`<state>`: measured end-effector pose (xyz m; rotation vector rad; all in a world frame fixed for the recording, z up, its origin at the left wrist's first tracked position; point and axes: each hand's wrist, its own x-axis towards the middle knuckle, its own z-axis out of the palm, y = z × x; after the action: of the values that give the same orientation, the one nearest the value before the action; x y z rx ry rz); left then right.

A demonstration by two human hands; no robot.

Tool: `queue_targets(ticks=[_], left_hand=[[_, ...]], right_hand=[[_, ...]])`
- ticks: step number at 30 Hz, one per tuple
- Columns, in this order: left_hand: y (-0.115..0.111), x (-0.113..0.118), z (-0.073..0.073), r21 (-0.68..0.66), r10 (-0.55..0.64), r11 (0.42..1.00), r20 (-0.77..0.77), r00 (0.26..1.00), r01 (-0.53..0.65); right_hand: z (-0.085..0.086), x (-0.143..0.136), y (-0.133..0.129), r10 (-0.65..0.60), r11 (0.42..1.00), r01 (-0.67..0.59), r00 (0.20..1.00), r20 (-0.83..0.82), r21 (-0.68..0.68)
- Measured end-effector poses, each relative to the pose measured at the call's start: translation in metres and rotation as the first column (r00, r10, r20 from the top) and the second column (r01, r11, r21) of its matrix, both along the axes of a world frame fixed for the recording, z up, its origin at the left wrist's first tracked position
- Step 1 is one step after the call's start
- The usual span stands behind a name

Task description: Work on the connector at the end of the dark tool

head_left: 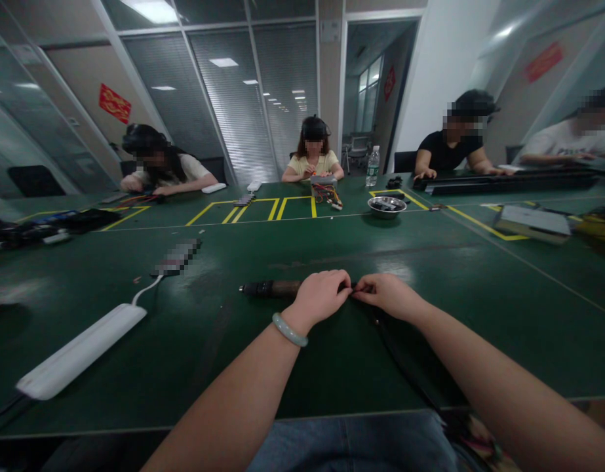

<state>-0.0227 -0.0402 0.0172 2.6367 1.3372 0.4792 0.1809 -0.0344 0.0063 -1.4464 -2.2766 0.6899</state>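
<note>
An electric screwdriver, a dark tube with a bright metal tip, lies on the green table pointing left. My left hand is closed over its rear end, with a pale green bangle on the wrist. Close beside it, my right hand pinches the black cable where it meets the tool. The fingertips of both hands nearly touch and hide the joint between tool and cable. From there the cable runs down toward the table's front edge and over my lap.
A white power strip lies on the left, with a cord leading to a phone. A metal bowl of dark parts, a water bottle and a silver box stand farther back. Several people work across the table.
</note>
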Motion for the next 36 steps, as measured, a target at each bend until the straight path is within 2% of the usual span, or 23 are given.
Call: queue_targets(ticks=[13,20,36], left_hand=[[-0.0006,-0.0005,0.0006,-0.002,-0.009,1.0,0.012,1.0,0.009],[-0.0003,-0.0007,0.0014,0.042,-0.025,0.999,-0.028,0.999,0.026],[-0.0015,-0.0005,0.0022,-0.022,0.001,1.0,-0.035,0.999,-0.002]], right_hand=[[0.0031,-0.0012,-0.0017,0.003,1.0,-0.003,1.0,-0.001,-0.029],[0.0006,-0.0007,-0.0006,0.009,1.0,-0.009,1.0,-0.005,-0.013],[0.0054,-0.0017,-0.0016,0.003,1.0,-0.002,1.0,0.02,-0.03]])
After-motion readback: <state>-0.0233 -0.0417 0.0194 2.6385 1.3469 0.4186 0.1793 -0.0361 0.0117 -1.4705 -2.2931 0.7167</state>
